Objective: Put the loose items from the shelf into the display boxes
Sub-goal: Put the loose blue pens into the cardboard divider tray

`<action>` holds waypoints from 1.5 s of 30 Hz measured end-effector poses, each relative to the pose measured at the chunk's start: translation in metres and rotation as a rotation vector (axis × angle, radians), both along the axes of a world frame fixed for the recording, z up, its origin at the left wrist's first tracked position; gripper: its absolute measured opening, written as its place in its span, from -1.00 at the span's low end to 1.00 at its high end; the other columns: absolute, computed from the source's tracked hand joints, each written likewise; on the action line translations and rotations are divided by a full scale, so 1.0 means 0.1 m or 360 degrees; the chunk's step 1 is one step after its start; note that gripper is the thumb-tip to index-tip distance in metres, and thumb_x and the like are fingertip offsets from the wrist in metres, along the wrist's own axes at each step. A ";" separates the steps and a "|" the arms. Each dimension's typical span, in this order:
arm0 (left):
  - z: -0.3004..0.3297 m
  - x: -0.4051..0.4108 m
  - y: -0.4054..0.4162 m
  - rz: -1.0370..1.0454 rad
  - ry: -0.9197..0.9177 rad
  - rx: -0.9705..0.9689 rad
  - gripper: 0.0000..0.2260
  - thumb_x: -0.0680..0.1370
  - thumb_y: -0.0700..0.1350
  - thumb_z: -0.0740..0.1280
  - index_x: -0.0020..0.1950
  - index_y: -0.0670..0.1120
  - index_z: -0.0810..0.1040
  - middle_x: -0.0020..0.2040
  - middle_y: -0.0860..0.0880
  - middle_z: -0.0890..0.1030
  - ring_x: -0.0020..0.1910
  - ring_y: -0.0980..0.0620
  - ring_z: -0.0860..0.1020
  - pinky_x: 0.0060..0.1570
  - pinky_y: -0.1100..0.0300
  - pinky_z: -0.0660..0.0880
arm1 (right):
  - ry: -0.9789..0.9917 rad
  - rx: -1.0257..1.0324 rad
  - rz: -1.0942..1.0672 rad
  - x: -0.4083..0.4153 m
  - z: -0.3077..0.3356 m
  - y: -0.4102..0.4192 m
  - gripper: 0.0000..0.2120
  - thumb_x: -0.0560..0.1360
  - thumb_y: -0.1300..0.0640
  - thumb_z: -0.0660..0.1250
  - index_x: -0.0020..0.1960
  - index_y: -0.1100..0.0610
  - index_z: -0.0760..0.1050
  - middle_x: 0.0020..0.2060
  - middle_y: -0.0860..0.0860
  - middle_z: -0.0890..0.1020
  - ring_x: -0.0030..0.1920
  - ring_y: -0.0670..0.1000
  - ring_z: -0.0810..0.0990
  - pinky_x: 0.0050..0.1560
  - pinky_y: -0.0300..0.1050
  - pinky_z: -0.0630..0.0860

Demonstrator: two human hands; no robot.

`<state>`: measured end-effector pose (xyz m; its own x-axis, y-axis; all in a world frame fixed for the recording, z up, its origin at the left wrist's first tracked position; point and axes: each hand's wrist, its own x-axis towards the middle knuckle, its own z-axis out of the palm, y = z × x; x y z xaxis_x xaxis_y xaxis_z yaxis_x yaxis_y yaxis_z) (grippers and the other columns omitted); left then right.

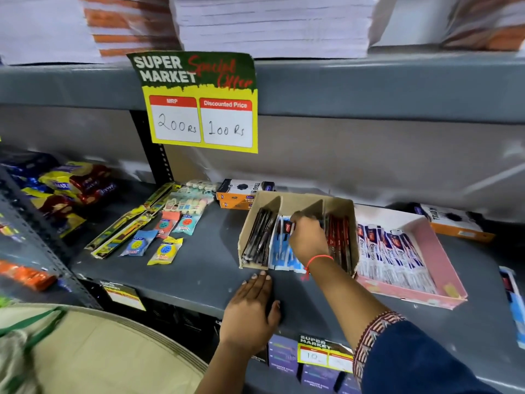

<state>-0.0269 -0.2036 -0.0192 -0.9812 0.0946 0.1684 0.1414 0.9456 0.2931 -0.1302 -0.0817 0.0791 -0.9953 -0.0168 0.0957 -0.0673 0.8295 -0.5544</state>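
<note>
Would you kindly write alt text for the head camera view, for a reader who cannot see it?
A person's right hand reaches into the middle compartment of a divided cardboard display box on a grey shop shelf, fingers on a blue-packaged item, while the left hand rests flat on the shelf's front edge. A pink tray of pens sits to the right and loose small packets lie to the left.

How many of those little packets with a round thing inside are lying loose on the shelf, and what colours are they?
Orange packet: 1
Teal packet: 1
Blue packet: 1
Yellow packet: 1
Total: 4
</note>
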 end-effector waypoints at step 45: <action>0.06 0.29 2.06 -0.0082 -0.0178 -0.0279 -0.07 0.28 0.32 -0.39 0.51 -0.22 -0.08 0.53 -0.18 -0.02 0.49 -0.10 -0.08 0.42 0.10 -0.22 | -0.0598 -0.0338 -0.1041 0.68 -0.37 3.25 -0.61 0.45 0.28 0.27 0.25 0.40 0.45 0.20 0.36 0.54 0.18 0.30 0.56 0.15 0.05 0.50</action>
<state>0.0022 0.0027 -0.0133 -0.9859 0.1635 0.0353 0.1669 0.9758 0.1414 -0.0622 0.2433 0.0423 -0.7632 0.5650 -0.3137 0.6218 0.5098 -0.5945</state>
